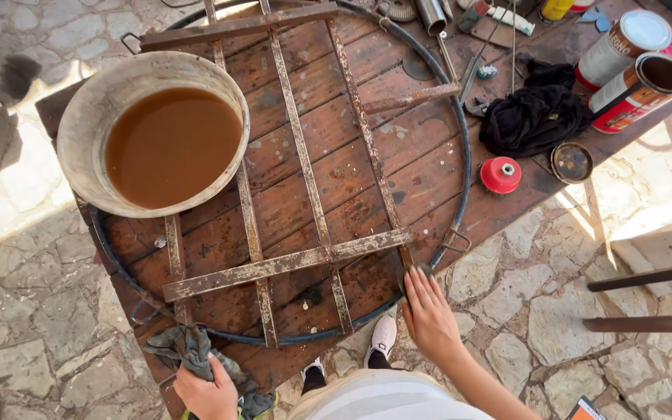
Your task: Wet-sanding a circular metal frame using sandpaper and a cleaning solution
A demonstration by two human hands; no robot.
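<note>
A round rusty metal grate (309, 194), with a dark ring and crossing flat bars, lies on a worn wooden table (421, 183). My right hand (428, 311) presses a small dark pad against the ring's near right edge, fingers flat over it. At the table's near left corner my left hand (208, 393) is closed on a crumpled grey-green rag (192, 350). A wide metal basin (99, 101) filled with brown liquid rests on the grate's far left part.
A black cloth (534, 117), a red wire cup brush (501, 175), a round lid (572, 162) and two paint cans (631, 74) lie at the table's right end. Tools sit at the far edge. Stone paving surrounds the table. My white shoes (383, 338) show below.
</note>
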